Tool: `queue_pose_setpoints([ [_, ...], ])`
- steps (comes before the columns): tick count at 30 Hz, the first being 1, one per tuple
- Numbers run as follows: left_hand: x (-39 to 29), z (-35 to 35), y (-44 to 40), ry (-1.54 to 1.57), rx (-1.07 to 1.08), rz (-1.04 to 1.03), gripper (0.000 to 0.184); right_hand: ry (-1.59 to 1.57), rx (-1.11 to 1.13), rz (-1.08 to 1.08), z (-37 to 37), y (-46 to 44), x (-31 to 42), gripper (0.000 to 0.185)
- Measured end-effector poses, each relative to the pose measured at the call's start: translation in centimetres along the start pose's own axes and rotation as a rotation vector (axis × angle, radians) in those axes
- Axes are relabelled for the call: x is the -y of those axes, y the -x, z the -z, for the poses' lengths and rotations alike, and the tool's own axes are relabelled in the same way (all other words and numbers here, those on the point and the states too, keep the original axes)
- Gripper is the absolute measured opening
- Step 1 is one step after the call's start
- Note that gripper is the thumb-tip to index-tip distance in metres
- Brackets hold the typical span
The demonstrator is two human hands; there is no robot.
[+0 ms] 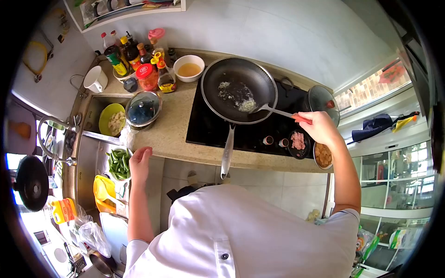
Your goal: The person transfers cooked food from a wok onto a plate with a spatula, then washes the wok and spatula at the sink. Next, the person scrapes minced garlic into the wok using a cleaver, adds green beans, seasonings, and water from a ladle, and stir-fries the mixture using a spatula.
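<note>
My right hand (319,127) is closed around the orange-ended handle of a spatula (278,111). The spatula's head rests inside a dark frying pan (218,104) on the stovetop, touching a patch of chopped white bits, perhaps minced garlic (247,105), in a little oil. The pan's metal handle (227,150) points toward my body, with neither hand on it. On the left, my left hand (140,164) hovers beside a bowl of green peppers (119,163). Its fingers look loosely bent with nothing visible in them; whether it touches the bowl's rim I cannot tell.
Near the stovetop's right front stand a small dish of pink chopped meat (298,141) and a bowl of brown pieces (323,155). Behind are a glass lid (322,104), a bowl of yellowish liquid (189,69) and several sauce bottles (139,60). A green bowl (107,118) sits in the sink.
</note>
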State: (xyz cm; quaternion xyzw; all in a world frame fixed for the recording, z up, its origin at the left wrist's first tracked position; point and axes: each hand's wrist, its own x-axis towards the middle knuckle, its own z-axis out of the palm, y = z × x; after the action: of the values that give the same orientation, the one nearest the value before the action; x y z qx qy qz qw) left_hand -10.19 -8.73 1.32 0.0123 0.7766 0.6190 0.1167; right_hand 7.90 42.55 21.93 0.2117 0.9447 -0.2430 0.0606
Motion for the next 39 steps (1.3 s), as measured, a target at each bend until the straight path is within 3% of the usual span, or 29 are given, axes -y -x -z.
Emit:
queue_pose_setpoints([
  [3,0.6,-0.1,-0.2,0.14,-0.065,0.155,0.027,-0.072,-0.066,0.107,-3.3,-2.3,-1.9,0.032],
  [5,2.0,-0.9,-1.2,0.449,-0.055,0.26,0.028,-0.02,-0.123,0.051,-4.9,-4.1,0.2,0.033],
  [6,2.9,-1.6,-1.6,0.306,-0.08,0.189,0.029,-0.013,-0.148,0.045,-5.8,-5.3,0.6,0.036],
  [7,4.2,-2.2,-2.1,0.16,-0.099,0.115,0.029,-0.129,-0.267,0.221,-8.2,-7.7,-2.0,0.035],
  [8,6.5,-2.3,-2.7,-0.101,-0.076,-0.024,0.029,-0.152,-0.266,0.241,-8.6,-8.3,-0.8,0.035],
  [10,6.4,-3.0,-2.4,-0.267,-0.079,-0.084,0.029,-0.161,-0.277,0.267,-9.4,-9.0,0.9,0.034],
  [11,6.5,-3.4,-2.0,-0.36,-0.087,-0.103,0.03,-0.093,-0.227,0.175,-9.3,-8.5,1.2,0.033],
  [18,8.9,-1.2,0.3,-0.169,-0.09,-0.05,0.027,-0.007,-0.053,0.027,-3.3,0.1,3.4,0.031],
  [21,8.8,-0.6,1.0,-0.268,-0.089,0.03,0.026,-0.099,0.023,-0.072,-3.3,0.7,3.1,0.029],
  [23,8.7,-0.8,0.8,-0.252,-0.077,0.021,0.026,-0.111,-0.107,0.177,-5.5,-1.3,2.3,0.026],
  [29,7.4,-1.7,0.4,-0.203,-0.009,-0.041,0.027,0.07,-0.342,0.166,-8.2,-9.0,-0.7,0.028],
  [35,9.1,-0.5,2.2,-0.17,-0.028,0.008,0.025,0.075,-0.063,0.047,-1.1,-2.3,-0.3,0.024],
  [36,9.6,-0.2,2.5,-0.165,-0.035,0.037,0.025,-0.041,-0.057,0.08,-1.2,-1.8,-0.3,0.024],
  [39,10.8,0.2,2.5,-0.151,-0.028,0.067,0.025,0.065,-0.052,0.089,-2.5,-2.6,1.8,0.025],
])
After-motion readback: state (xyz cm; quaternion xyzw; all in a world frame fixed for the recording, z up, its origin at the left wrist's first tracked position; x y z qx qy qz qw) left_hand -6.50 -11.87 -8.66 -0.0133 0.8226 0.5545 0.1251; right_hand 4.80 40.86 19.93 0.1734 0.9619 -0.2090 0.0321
